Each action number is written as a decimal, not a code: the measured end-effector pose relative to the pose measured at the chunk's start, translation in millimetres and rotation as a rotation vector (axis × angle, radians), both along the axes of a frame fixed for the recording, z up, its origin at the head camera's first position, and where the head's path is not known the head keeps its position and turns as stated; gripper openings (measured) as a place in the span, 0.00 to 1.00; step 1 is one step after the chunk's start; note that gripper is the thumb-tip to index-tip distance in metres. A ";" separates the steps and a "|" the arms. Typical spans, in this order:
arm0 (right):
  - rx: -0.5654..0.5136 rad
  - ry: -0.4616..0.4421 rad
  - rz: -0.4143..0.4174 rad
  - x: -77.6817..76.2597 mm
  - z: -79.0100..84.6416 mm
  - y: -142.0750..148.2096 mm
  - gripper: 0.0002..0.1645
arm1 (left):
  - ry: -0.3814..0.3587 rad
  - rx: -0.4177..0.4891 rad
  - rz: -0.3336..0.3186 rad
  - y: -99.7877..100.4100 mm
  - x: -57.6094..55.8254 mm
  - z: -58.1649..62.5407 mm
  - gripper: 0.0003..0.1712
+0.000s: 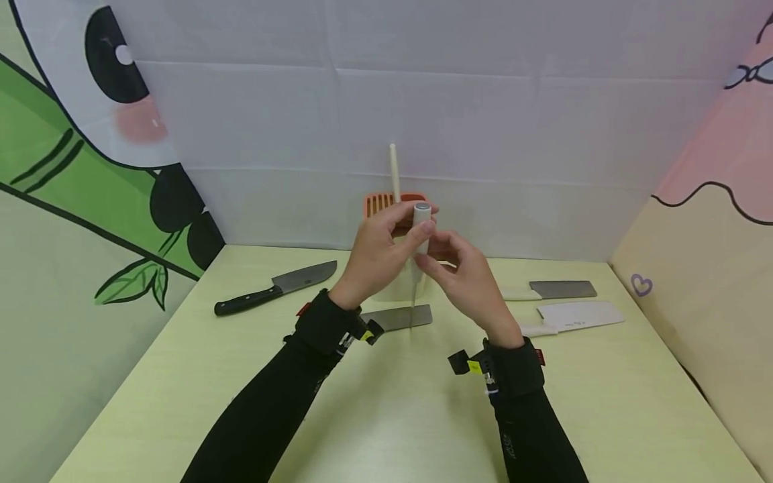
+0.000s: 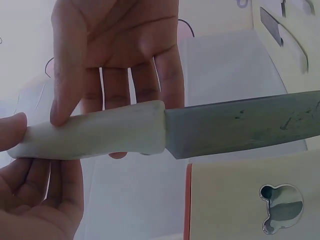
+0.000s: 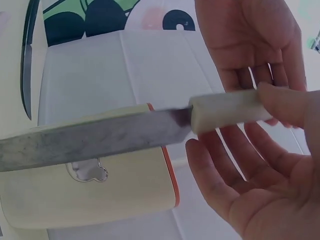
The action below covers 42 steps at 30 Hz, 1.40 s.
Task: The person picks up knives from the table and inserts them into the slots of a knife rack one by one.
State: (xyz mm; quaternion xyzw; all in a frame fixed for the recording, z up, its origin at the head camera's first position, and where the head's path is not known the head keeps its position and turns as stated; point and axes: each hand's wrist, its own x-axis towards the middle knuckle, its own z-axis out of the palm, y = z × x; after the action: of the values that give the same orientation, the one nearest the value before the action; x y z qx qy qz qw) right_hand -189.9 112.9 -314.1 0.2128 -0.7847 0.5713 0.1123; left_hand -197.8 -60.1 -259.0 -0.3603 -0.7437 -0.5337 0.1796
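Note:
A kitchen knife with a white handle (image 1: 423, 213) is held upright, handle up and blade (image 2: 235, 127) down. My left hand (image 1: 383, 245) grips the handle near its butt end with thumb and fingers. My right hand (image 1: 465, 278) pinches the same handle lower down, its thumb on one side and its fingers spread behind. Behind the hands stands a cream knife holder (image 3: 135, 197) with an orange slotted top (image 1: 378, 203) and a bear-shaped window. A slim white handle (image 1: 395, 171) rises from that top. The blade overlaps the holder in the right wrist view.
A black-handled knife (image 1: 278, 288) lies on the table's left side. A grey blade (image 1: 395, 318) lies flat under the left wrist. Two white-handled knives, a narrower cleaver (image 1: 564, 289) and a broad cleaver (image 1: 580, 316), lie at the right. Printed cloth walls enclose the table (image 1: 374, 416).

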 end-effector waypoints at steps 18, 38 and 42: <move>-0.013 -0.120 -0.050 -42.4 -22.1 12.7 0.50 | 0.031 -0.008 0.015 -8.7 -16.4 -5.8 0.15; -0.103 -0.096 0.056 -87.8 -83.2 -13.0 0.65 | 0.055 -0.007 -0.004 -15.3 -11.9 2.1 0.15; -0.072 -0.107 0.002 -85.4 -85.2 -18.7 0.60 | 0.073 -0.001 -0.014 -16.3 -12.4 4.9 0.15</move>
State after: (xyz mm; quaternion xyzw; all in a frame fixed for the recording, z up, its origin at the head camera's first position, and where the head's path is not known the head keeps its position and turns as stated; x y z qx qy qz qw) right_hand -275.3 94.2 -399.3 0.1785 -0.7684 0.6097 0.0770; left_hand -210.2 -76.4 -254.0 -0.3851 -0.7343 -0.5210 0.2027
